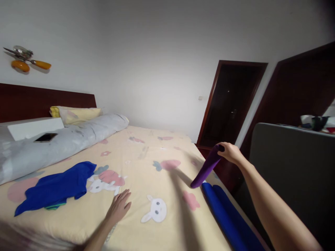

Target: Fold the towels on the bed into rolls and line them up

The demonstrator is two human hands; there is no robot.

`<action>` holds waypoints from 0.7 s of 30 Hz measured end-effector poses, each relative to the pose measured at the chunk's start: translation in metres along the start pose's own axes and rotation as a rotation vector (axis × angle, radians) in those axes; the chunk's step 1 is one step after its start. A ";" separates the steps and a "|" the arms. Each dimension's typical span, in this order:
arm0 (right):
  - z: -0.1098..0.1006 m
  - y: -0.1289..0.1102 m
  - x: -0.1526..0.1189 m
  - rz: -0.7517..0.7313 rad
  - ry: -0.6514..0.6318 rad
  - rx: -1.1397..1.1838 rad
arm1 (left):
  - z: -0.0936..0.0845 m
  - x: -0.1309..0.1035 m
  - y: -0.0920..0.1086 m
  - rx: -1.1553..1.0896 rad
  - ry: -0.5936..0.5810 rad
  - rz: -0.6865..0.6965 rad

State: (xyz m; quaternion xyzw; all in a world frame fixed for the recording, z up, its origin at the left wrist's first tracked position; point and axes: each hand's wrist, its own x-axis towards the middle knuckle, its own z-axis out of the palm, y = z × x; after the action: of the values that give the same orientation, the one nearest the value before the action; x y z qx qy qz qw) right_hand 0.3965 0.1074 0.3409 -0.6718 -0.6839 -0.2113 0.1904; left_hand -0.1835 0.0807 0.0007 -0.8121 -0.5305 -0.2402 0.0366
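Observation:
My right hand grips the upper end of a purple folded cloth, which slants down to the left, its lower end close to the bed sheet. Beside and below that end, a long blue folded cloth lies along the bed's right edge. My left hand is over the cream sheet, fingers stretched out and holding nothing. To its left lies a crumpled blue garment with a green-striped edge showing underneath. Whether my left hand touches the sheet, I cannot tell.
A long grey rolled quilt crosses the bed's head end, with a phone on it. Behind are a white box, a yellow pillow and the dark headboard. A grey panel stands beyond the bed's right edge, near a dark door.

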 end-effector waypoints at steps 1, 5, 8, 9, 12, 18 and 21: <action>0.002 0.001 0.000 -0.003 -0.006 0.003 | 0.000 0.000 0.000 -0.001 -0.001 -0.001; 0.000 -0.006 0.008 -0.030 0.004 0.002 | -0.001 0.000 0.001 0.009 -0.011 0.004; -0.007 -0.015 0.019 -0.052 0.027 -0.012 | 0.000 -0.001 0.000 0.011 0.005 0.006; -0.009 -0.018 0.022 -0.058 0.034 -0.017 | 0.000 0.000 0.000 0.008 0.010 0.004; -0.011 -0.023 0.025 -0.074 0.038 -0.029 | 0.000 0.000 0.000 -0.001 0.004 -0.007; 0.004 -0.031 0.007 -0.134 -0.087 -0.011 | -0.003 0.000 0.002 -0.021 -0.014 -0.020; 0.004 -0.033 0.000 -0.147 -0.113 -0.001 | -0.003 0.000 0.002 -0.017 -0.005 -0.024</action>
State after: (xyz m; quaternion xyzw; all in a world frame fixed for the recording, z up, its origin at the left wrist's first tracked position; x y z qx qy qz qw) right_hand 0.3634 0.1089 0.3366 -0.6307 -0.7410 -0.1868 0.1350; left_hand -0.1827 0.0792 0.0036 -0.8067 -0.5380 -0.2433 0.0255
